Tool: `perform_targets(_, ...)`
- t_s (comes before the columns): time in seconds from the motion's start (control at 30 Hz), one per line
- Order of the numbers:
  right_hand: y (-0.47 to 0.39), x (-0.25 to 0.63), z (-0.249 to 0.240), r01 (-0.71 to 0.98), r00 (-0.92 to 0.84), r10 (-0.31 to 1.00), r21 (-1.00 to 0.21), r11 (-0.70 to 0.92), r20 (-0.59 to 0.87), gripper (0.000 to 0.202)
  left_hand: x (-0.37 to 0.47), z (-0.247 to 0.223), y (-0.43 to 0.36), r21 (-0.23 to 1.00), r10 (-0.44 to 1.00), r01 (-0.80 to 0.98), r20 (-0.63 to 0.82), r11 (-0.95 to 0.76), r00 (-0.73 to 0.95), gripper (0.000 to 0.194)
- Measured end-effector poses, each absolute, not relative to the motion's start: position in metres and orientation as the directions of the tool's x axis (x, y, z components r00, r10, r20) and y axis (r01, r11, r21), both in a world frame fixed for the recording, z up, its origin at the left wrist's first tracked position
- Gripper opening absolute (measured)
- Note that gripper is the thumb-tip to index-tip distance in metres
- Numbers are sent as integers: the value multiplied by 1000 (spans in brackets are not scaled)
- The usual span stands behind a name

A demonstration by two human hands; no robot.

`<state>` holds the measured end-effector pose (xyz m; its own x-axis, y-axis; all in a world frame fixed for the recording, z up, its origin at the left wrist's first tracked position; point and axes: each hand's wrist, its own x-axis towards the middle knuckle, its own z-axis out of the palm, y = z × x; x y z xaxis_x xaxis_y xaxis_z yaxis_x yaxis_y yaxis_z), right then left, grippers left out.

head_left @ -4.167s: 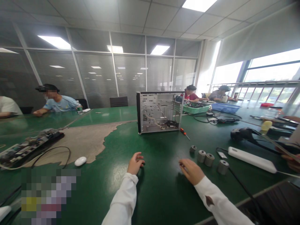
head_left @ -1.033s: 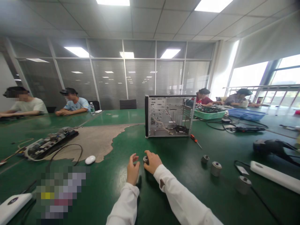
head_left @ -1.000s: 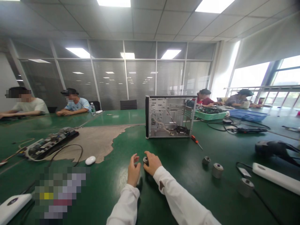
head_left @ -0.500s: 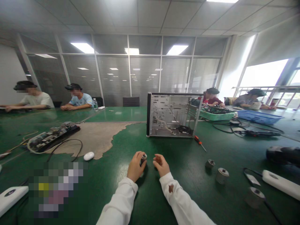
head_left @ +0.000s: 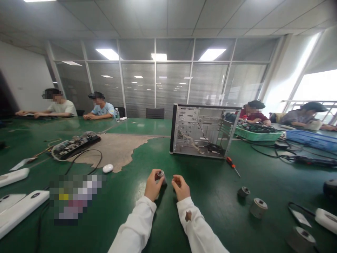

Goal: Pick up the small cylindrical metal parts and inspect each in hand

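Note:
My left hand (head_left: 153, 186) is closed round a small grey metal cylinder (head_left: 161, 176) with a raised round end, just above or on the green table; its lower part is partly hidden by my fingers. Close by on its right, my right hand (head_left: 181, 186) has curled fingers with thumb and fingertips near together. Whatever may be between them is too small to make out. Three more metal cylinders stand on the right: a small one (head_left: 243, 192), a larger one (head_left: 258, 208) and another near the lower right corner (head_left: 300, 240).
An opened computer case (head_left: 202, 133) stands ahead, with an orange-handled screwdriver (head_left: 233, 166) beside it. Green (head_left: 259, 135) and blue (head_left: 312, 140) baskets and cables lie right. A circuit assembly (head_left: 76, 146), white mouse (head_left: 107, 168) and white power banks (head_left: 23, 212) lie left. Several people sit beyond.
The view has turned left, so the scene sits farther right. The cylinder in my left hand shows more of its side now. My right hand stays curled beside it.

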<state>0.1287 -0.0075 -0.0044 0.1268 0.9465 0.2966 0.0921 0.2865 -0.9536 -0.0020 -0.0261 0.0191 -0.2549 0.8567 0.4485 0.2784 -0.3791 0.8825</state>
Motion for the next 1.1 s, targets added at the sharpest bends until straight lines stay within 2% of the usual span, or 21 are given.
perform_targets(0.13,-14,121,-9,12,37,962,-963,269,269,23,-4,19,-23,943,897,-119,249,-310,-366,35)
perform_targets(0.27,-20,116,-9,-50,-1,960,-958,281,282,30,0,19,-23,868,932,-451,34,-207,-361,37)
perform_targets(0.37,-24,115,-4,-98,-7,956,-952,291,293,36,5,22,-26,800,943,-581,-59,-150,-326,33)
perform_targets(0.63,-36,116,8,-127,-72,922,-921,369,380,42,10,23,-31,727,957,-684,-156,-56,-245,15)
perform_targets(0.77,-40,115,10,-118,-126,910,-917,381,394,50,12,23,-32,737,967,-674,-134,-48,-216,16)
perform_targets(1.0,-43,114,7,-194,-244,882,-911,363,403,62,13,22,-32,724,940,-673,-106,-150,-324,22)
perform_targets(1.1,-42,112,4,-254,-231,897,-913,318,376,63,14,23,-31,747,925,-638,-88,-184,-369,25)
